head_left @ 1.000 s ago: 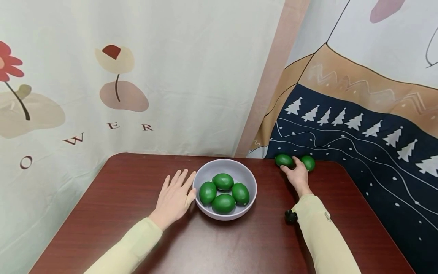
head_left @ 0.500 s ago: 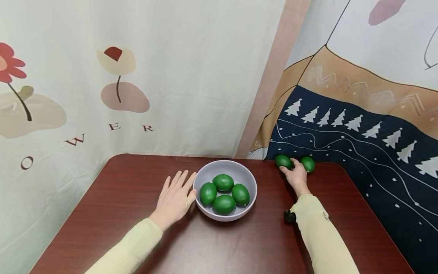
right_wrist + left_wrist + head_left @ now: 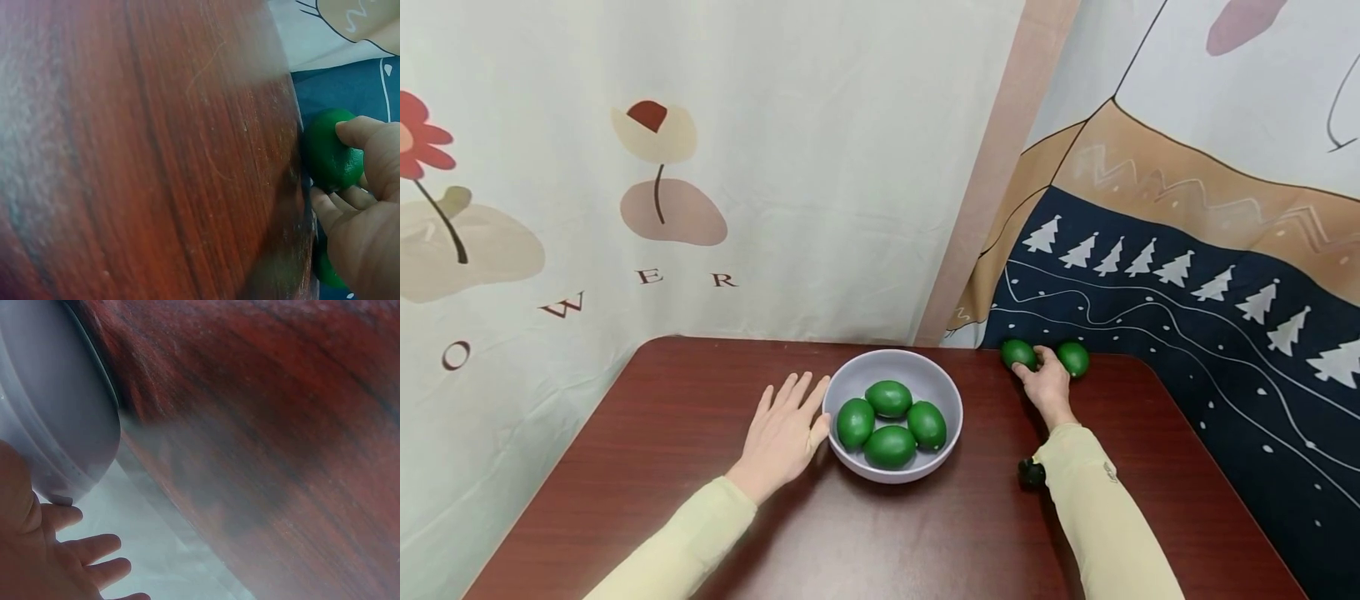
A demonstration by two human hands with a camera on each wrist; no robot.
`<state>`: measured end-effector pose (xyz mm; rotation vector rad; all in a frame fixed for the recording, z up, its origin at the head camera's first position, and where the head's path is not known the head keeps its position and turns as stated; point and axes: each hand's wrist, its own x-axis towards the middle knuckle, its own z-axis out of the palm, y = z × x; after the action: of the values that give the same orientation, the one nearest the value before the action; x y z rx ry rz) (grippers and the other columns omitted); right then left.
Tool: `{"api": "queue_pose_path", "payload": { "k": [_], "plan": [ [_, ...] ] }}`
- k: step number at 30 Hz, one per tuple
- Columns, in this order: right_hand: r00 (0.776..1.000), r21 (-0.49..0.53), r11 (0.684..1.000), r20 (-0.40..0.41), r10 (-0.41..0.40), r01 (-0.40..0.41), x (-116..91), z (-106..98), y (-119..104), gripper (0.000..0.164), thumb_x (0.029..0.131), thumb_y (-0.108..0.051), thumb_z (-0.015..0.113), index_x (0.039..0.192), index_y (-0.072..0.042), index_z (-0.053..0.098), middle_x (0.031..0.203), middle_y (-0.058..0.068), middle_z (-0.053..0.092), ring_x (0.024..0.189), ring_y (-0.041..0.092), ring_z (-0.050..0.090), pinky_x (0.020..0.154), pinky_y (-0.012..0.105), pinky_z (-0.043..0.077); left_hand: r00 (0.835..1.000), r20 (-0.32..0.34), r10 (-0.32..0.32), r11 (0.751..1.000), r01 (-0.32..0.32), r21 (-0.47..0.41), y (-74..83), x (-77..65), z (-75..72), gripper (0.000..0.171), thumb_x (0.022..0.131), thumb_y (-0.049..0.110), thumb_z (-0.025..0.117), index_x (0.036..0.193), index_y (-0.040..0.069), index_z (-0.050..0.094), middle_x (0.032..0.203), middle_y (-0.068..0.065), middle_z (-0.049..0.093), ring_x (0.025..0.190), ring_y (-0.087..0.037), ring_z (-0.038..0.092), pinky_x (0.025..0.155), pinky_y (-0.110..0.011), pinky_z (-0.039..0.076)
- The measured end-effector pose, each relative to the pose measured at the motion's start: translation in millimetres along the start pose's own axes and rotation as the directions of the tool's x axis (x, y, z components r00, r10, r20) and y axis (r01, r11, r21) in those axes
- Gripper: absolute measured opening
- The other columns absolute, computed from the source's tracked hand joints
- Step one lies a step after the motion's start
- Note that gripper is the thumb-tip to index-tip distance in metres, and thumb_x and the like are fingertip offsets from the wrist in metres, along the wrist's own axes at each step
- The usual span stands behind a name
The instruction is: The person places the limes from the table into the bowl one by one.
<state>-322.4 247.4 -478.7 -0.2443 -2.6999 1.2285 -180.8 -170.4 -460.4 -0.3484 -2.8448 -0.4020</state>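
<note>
A grey-lavender bowl stands mid-table with several green limes inside. Beside its left wall is my left hand, fingers straight and spread, thumb and index finger right at the rim. The left wrist view has that bowl above the outstretched fingers. At the table's far right edge, my right hand holds a lime between thumb and curled fingers. The right wrist view shows the thumb across this lime and fingertips under it. Another lime lies just right of the hand.
The reddish-brown wooden table ends at its back edge against a pale printed curtain. A dark blue cloth with white trees hangs behind the right side, close to the held lime. A small black object sits at the right cuff.
My right hand has shifted slightly left, its fingers drawing in closer around the lime. The left hand and bowl have stayed in place.
</note>
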Motion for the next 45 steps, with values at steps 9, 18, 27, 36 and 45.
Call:
{"api": "queue_pose_path", "payload": {
  "k": [9, 18, 27, 36, 45],
  "plan": [
    [1.0, -0.031, 0.999, -0.014, -0.025, 0.024, -2.8, 1.8, -1.6, 0.057, 0.098, -0.017, 0.067, 0.146, 0.007, 0.047, 0.143, 0.032, 0.051, 0.13, 0.046, 0.048, 0.114, 0.057, 0.037, 1.0, -0.002, -0.003, 1.0, 0.003, -0.002, -0.4, 0.1, -0.7, 0.057, 0.104, 0.035, 0.052, 0.155, 0.011, 0.048, 0.158, -0.021, 0.046, 0.15, -0.041, 0.036, 0.122, -0.063, 0.021],
    [0.999, -0.005, 1.0, -0.04, -0.027, 0.027, -10.0, 0.6, -1.3, 0.055, 0.097, -0.016, 0.068, 0.143, 0.008, 0.05, 0.133, 0.032, 0.055, 0.119, 0.044, 0.051, 0.107, 0.056, 0.042, 0.999, -0.044, 0.017, 1.0, -0.016, 0.009, 0.9, -1.7, -1.3, 0.055, 0.103, 0.033, 0.055, 0.153, 0.01, 0.051, 0.155, -0.022, 0.049, 0.148, -0.041, 0.04, 0.121, -0.064, 0.025],
    [0.998, 0.036, 0.999, -0.049, -0.025, 0.027, -12.5, -0.9, 1.4, 0.056, 0.095, -0.016, 0.07, 0.143, 0.006, 0.051, 0.136, 0.03, 0.057, 0.12, 0.044, 0.053, 0.106, 0.055, 0.044, 1.0, -0.021, 0.005, 1.0, -0.005, 0.004, 0.2, -1.6, 0.1, 0.055, 0.105, 0.035, 0.051, 0.155, 0.012, 0.049, 0.157, -0.022, 0.047, 0.149, -0.041, 0.038, 0.122, -0.062, 0.022],
    [0.998, 0.072, 0.996, -0.046, -0.041, 0.044, -15.5, -5.2, -0.2, 0.055, 0.095, -0.014, 0.07, 0.143, 0.005, 0.051, 0.14, 0.03, 0.056, 0.123, 0.044, 0.054, 0.106, 0.054, 0.045, 1.0, -0.023, 0.003, 1.0, -0.003, 0.003, -0.6, -1.8, 0.7, 0.056, 0.105, 0.034, 0.052, 0.155, 0.011, 0.048, 0.157, -0.022, 0.047, 0.149, -0.041, 0.038, 0.122, -0.063, 0.022],
    [0.998, 0.115, 0.992, -0.043, -0.049, 0.053, -17.5, -7.6, -5.1, 0.054, 0.095, -0.013, 0.071, 0.143, 0.005, 0.052, 0.14, 0.029, 0.056, 0.124, 0.043, 0.055, 0.107, 0.054, 0.045, 1.0, -0.021, -0.001, 1.0, 0.001, -0.005, 0.2, -1.5, 0.0, 0.056, 0.104, 0.034, 0.052, 0.155, 0.011, 0.048, 0.156, -0.022, 0.047, 0.149, -0.041, 0.038, 0.122, -0.063, 0.022]
  ]
}}
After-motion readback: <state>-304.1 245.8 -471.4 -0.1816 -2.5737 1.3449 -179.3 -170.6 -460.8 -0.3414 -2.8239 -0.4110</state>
